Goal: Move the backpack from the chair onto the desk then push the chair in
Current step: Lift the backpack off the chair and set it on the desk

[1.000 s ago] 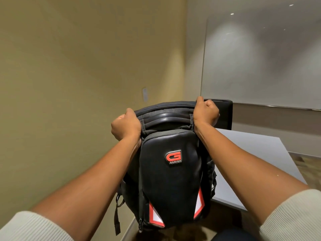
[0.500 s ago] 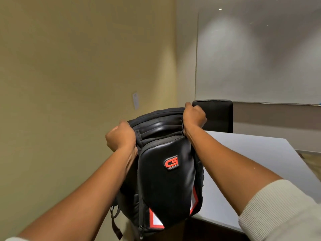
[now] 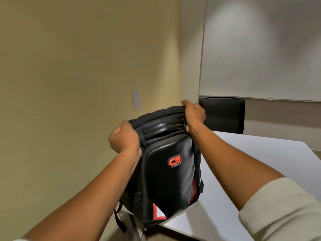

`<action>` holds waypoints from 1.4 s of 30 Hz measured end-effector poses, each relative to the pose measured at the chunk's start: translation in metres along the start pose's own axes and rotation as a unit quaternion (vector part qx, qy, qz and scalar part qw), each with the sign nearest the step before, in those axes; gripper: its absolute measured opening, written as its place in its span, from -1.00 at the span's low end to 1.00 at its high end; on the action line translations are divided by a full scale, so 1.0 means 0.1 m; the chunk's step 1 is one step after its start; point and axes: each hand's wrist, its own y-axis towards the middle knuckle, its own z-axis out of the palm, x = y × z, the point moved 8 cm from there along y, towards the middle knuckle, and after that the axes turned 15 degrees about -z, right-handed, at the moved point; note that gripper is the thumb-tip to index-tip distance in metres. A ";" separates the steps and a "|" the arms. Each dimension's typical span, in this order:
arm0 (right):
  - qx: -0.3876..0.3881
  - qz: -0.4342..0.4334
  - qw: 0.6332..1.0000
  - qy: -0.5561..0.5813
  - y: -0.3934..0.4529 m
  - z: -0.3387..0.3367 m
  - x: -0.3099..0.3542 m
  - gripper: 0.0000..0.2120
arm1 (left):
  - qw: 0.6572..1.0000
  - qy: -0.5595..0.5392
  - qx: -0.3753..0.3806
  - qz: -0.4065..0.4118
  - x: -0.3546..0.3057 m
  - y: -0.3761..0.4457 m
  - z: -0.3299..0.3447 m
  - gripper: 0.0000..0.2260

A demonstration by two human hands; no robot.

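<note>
A black backpack (image 3: 166, 173) with a red logo and red-and-white corner patches stands upright over the near left corner of the white desk (image 3: 260, 164); its bottom seems to touch the corner. My left hand (image 3: 124, 138) grips its top left edge. My right hand (image 3: 193, 114) grips its top right edge. A strap hangs below the bag past the desk edge. The chair the bag came from is out of view.
A yellowish wall runs close on the left with a small white plate (image 3: 136, 100) on it. A black chair (image 3: 222, 115) stands at the desk's far end below a whiteboard (image 3: 264, 49).
Both hands have carried the backpack forward and to the right, from the air beside the desk to its near left corner. The view has come closer to the desk.
</note>
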 end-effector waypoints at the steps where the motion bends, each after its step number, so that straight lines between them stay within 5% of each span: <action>1: 0.007 0.000 1.000 0.000 0.06 0.07 -0.04 -0.57 | 1.000 -0.003 -0.001 0.002 0.00 0.08 0.05 -0.60; 10: 0.035 0.043 0.998 0.026 0.76 0.58 -0.56 -0.62 | 1.000 -0.028 0.000 -0.012 0.19 0.68 0.62 -0.63; 17: 0.082 0.099 0.989 0.070 1.40 1.05 -1.12 -0.79 | 0.995 -0.051 -0.067 -0.062 0.51 1.06 1.04 -0.73; 21: 0.119 0.109 0.983 0.091 1.73 1.32 -1.37 -0.76 | 0.990 -0.067 -0.082 -0.094 0.71 1.27 1.30 -0.55; 26: 0.164 0.134 0.970 0.122 2.06 1.60 -1.62 -0.48 | 0.985 -0.074 -0.099 -0.119 0.96 1.46 1.55 -0.57; 32: 0.209 0.162 0.952 0.155 2.16 1.90 -1.98 -0.61 | 0.977 -0.065 -0.127 -0.157 1.25 1.65 1.62 -0.59; 39: 0.245 0.077 0.966 0.030 2.06 2.01 -2.30 -0.75 | 0.983 0.007 -0.132 -0.128 1.36 1.73 1.67 -0.58; 42: 0.257 0.040 0.965 -0.017 2.02 2.02 -2.29 -0.64 | 0.986 0.048 -0.117 -0.113 1.33 1.76 1.70 -0.57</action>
